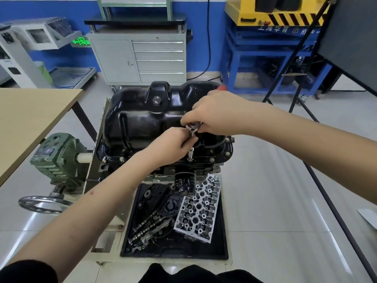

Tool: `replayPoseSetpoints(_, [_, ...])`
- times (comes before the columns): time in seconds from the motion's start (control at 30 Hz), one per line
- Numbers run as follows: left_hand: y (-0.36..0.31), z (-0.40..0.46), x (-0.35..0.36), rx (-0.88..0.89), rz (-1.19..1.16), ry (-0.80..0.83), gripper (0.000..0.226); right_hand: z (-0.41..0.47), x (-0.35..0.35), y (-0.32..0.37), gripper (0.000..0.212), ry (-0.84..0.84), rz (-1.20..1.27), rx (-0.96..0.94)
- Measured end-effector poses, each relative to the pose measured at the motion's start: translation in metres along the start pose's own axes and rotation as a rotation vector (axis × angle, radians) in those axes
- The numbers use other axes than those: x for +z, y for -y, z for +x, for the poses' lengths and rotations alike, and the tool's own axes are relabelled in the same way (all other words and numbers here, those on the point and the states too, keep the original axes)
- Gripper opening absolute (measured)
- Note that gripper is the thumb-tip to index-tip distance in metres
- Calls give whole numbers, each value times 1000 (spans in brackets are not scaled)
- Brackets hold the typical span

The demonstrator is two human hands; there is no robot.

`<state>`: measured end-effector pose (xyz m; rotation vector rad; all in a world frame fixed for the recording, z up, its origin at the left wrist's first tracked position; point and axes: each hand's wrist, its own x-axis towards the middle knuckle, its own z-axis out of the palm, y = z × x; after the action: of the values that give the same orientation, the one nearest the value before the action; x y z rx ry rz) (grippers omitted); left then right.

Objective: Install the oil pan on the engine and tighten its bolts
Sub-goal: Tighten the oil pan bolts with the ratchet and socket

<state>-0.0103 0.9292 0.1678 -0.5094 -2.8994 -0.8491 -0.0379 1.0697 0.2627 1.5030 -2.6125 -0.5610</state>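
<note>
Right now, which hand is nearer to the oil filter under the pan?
Left. The left hand grips the extension bar just above the oil filter; the right hand holds the ratchet head higher up, farther away.

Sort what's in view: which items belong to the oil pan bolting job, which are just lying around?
In the job:
oil pan
flange bolts
socket extension
ratchet
left hand
right hand

Lying about:
cylinder head
camshaft
parts tray
oil filter
wooden table
handwheel
</note>
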Motion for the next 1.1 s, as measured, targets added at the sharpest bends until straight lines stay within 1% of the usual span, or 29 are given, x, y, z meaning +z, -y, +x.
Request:
replayPoseSetpoints(0.07, [-1, -2, 1, -17, -22, 2, 29, -2, -2, 2, 25, -23, -3, 59])
replayPoseSetpoints(0.13, [-2, -2, 2, -29, -69, -27, 29, -2, 1, 6, 36, -16, 2, 149])
replayPoseSetpoints(0.2, [-3, -1, 3, -38, -77, -38, 25, -1, 2, 10, 38, -13, 41, 212])
replayPoseSetpoints(0.23, [-4, 0, 3, -41, -75, -42, 28, 0, 3, 10, 35, -19, 39, 206])
replayPoseSetpoints(0.3, [-4, 3, 2, -44, -61, -49, 37, 1, 3, 6, 29, -19, 14, 131])
replayPoseSetpoints(0.37, [-4, 3, 0, -32, -21, -33, 43, -1, 1, 1, 28, 1, -18, 25])
replayPoseSetpoints(0.43, [-4, 3, -1, -17, 6, -11, 44, -2, 1, -1, 29, -5, -46, -35])
replayPoseSetpoints(0.47, [-4, 3, 0, -22, -5, -7, 43, -2, 0, -1, 28, -14, -50, -31])
replayPoseSetpoints(0.53, [-3, 3, 2, -47, -44, -26, 41, -2, 0, 1, 26, -32, -39, 53])
replayPoseSetpoints(0.6, [-3, 4, 4, -64, -50, -59, 40, -2, 2, 3, 35, -26, -11, 149])
replayPoseSetpoints(0.67, [-4, 5, 6, -63, -42, -75, 40, -2, 2, 4, 37, -16, 13, 204])
replayPoseSetpoints(0.73, [-5, 7, 6, -53, -30, -64, 42, -2, 4, 2, 29, -26, -7, 173])
replayPoseSetpoints(0.8, [-5, 8, 3, -36, 4, -17, 41, -2, 3, -3, 24, -7, -27, 89])
replayPoseSetpoints(0.87, [-4, 8, 0, -30, 49, 59, 35, -3, 3, -6, 28, 23, 1, 20])
replayPoseSetpoints(0.97, [-3, 7, -1, -56, 74, 79, 38, -4, 2, -3, 23, -9, 21, 66])
replayPoseSetpoints(1.07, [-4, 7, 1, -63, 64, 28, 40, -3, 6, 3, 37, -16, 38, 172])
replayPoseSetpoints(1.1, [-5, 8, 2, -62, 60, 22, 41, -3, 7, 4, 38, -17, 55, 191])
